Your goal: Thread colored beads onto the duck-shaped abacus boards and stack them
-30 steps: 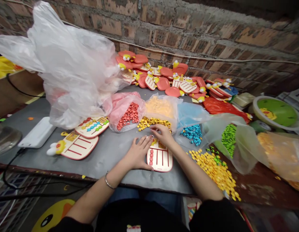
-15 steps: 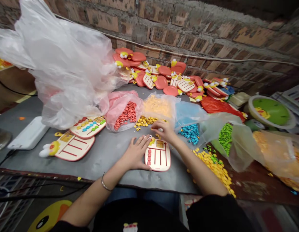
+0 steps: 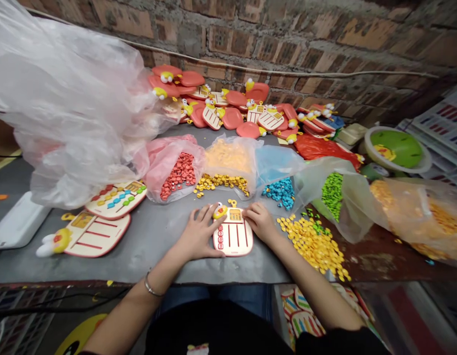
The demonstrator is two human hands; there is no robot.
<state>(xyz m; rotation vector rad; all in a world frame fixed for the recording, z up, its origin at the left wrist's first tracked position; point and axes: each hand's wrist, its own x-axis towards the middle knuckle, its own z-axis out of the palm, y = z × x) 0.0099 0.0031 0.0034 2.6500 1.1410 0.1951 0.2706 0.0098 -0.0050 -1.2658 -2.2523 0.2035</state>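
A cream board with a red rim (image 3: pixel 239 241) lies flat on the grey table, a yellow duck head at its top left and red pieces down its left slot. My left hand (image 3: pixel 200 234) spreads its fingers along the board's left side, touching the edge and the duck head. At the board's upper right corner is my right hand (image 3: pixel 260 223), fingers bent together; whatever they pinch is too small to make out. Just behind lie yellow pieces (image 3: pixel 223 182), with red pieces (image 3: pixel 179 173) in a pink bag to their left and blue pieces (image 3: pixel 280 192) to their right.
Two boards (image 3: pixel 98 236) overlap at the left, beside a white power bank (image 3: pixel 17 222). Large plastic bags (image 3: pixel 76 98) fill the back left. Many red boards (image 3: pixel 231 118) are heaped by the brick wall. Loose yellow pieces (image 3: pixel 317 246) and green pieces (image 3: pixel 332 195) lie at the right.
My right hand has moved from the yellow pieces behind the board to its upper right corner. The camera view has shifted a little. My left hand stays on the board's left side.
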